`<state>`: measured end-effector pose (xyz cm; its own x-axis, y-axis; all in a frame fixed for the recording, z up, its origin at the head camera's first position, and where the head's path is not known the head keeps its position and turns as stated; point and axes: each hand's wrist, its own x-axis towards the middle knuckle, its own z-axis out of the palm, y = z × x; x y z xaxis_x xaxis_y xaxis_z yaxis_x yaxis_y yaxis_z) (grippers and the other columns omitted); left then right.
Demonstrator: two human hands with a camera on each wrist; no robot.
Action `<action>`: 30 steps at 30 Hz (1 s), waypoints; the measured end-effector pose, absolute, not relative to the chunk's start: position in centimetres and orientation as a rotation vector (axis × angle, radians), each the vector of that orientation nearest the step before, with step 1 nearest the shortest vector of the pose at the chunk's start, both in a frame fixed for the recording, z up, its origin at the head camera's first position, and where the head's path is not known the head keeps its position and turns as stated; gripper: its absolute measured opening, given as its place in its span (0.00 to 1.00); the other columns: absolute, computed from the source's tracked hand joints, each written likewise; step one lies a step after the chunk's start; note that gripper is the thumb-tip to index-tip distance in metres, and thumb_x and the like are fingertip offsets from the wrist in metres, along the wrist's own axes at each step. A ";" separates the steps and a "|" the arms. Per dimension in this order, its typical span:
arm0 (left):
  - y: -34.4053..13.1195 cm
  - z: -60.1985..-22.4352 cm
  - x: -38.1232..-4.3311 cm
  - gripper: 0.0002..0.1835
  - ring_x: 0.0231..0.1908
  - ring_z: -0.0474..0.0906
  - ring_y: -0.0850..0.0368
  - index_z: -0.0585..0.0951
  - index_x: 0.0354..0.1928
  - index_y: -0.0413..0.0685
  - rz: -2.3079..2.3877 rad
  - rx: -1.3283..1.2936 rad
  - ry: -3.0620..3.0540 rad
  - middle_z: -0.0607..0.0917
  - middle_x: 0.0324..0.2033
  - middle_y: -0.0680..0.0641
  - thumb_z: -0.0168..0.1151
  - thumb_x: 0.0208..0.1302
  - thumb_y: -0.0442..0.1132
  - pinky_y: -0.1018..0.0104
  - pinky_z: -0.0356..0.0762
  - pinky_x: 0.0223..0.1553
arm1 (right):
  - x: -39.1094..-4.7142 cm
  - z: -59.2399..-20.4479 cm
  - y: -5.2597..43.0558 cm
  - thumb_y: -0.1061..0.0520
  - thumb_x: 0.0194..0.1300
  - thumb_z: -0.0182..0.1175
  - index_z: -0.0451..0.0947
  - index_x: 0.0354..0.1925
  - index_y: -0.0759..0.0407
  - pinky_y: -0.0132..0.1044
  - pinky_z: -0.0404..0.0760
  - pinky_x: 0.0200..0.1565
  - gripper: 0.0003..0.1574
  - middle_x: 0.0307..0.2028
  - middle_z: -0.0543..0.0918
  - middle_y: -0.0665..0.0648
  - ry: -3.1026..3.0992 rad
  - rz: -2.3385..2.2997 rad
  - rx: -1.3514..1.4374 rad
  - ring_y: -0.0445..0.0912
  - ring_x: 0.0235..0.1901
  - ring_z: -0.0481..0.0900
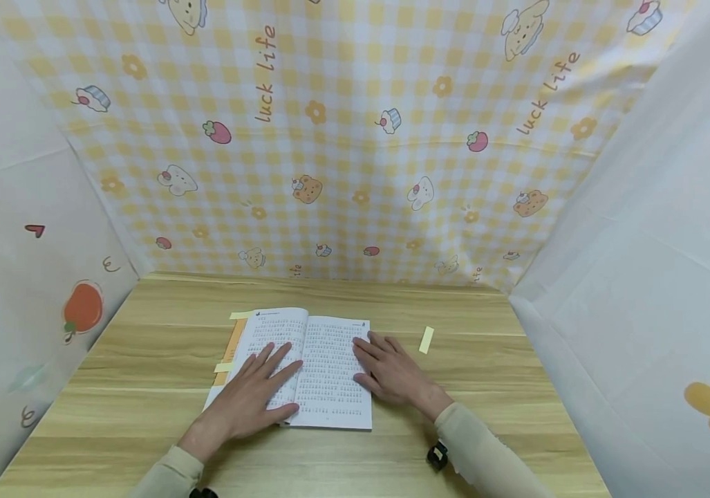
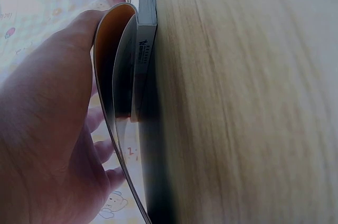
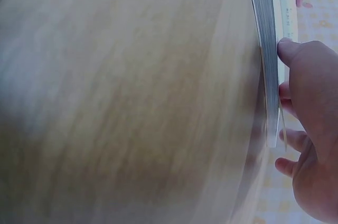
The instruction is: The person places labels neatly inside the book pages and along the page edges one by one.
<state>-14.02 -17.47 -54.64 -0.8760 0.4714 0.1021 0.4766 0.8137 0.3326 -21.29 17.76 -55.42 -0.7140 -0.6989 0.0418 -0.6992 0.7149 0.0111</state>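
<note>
A book point(image 1: 336, 401) lies open on the wooden table, with printed text on both pages. My left hand point(image 1: 249, 398) rests across the left page, fingers spread and pointing toward the spine. In the left wrist view, the left hand point(image 2: 47, 113) lies against the bowed pages and cover point(image 2: 113, 39). My right hand point(image 1: 395, 370) touches the right page's outer edge with its fingertips. The right wrist view shows that hand point(image 3: 317, 113) with its thumb at the page block point(image 3: 266, 49) and a thin pale strip point(image 3: 283, 121) by its fingers; what the strip is cannot be told.
Pale yellow paper strips point(image 1: 224, 367) stick out from the book's left side, over an orange edge point(image 1: 234, 342). Another yellow strip point(image 1: 426, 339) lies on the table point(image 1: 485, 387) right of the book. Patterned cloth point(image 1: 355, 152) hangs behind, with white cloth at both sides.
</note>
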 end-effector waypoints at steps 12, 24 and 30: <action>-17.5 -54.7 -14.0 0.42 0.90 0.56 0.30 0.73 0.85 0.56 -0.547 -0.786 -2.954 0.61 0.91 0.42 0.67 0.78 0.67 0.24 0.60 0.86 | -20.8 -55.4 18.0 0.32 0.91 0.47 0.66 0.87 0.52 0.66 0.66 0.87 0.42 0.87 0.69 0.52 -2.853 -0.025 1.180 0.60 0.89 0.62; -17.6 -54.7 -14.0 0.42 0.90 0.55 0.30 0.72 0.86 0.56 -0.555 -0.787 -2.965 0.60 0.91 0.42 0.66 0.78 0.67 0.24 0.59 0.87 | -20.3 -55.1 18.6 0.35 0.90 0.52 0.69 0.86 0.54 0.67 0.66 0.87 0.40 0.85 0.72 0.53 -2.838 0.021 1.196 0.60 0.88 0.64; -17.6 -54.7 -14.0 0.42 0.90 0.55 0.29 0.72 0.86 0.57 -0.559 -0.783 -2.966 0.60 0.91 0.42 0.66 0.78 0.67 0.24 0.58 0.87 | -20.2 -55.1 18.9 0.35 0.90 0.52 0.70 0.86 0.54 0.67 0.67 0.86 0.40 0.85 0.72 0.53 -2.830 0.009 1.198 0.60 0.88 0.64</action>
